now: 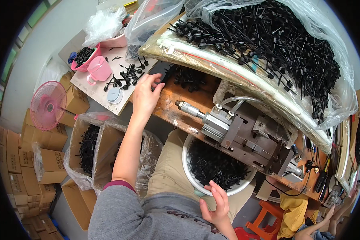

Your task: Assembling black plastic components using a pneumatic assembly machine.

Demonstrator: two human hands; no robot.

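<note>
My left hand [146, 94] is stretched out over the left end of the wooden bench. Its fingers are loosely bent and apart, and no object shows in them. Just right of its fingertips lies a heap of black plastic parts [189, 78] with thin stems. My right hand [217, 207] hovers palm up, fingers spread and holding nothing, by the near rim of a white basket [185, 160]. This basket rests on my lap, full of thin black pieces [216, 164]. Beyond it a metal clamping device with an air cylinder [218, 123] is mounted on the bench.
A large plastic-lined tray [212, 60] heaped with black stemmed parts overhangs the bench. On the left table [88, 80] are a pink cup [99, 69], a round white container [115, 95] and loose parts. Lined cartons [79, 154], a pink fan [49, 106] and an orange stool [264, 220] stand around.
</note>
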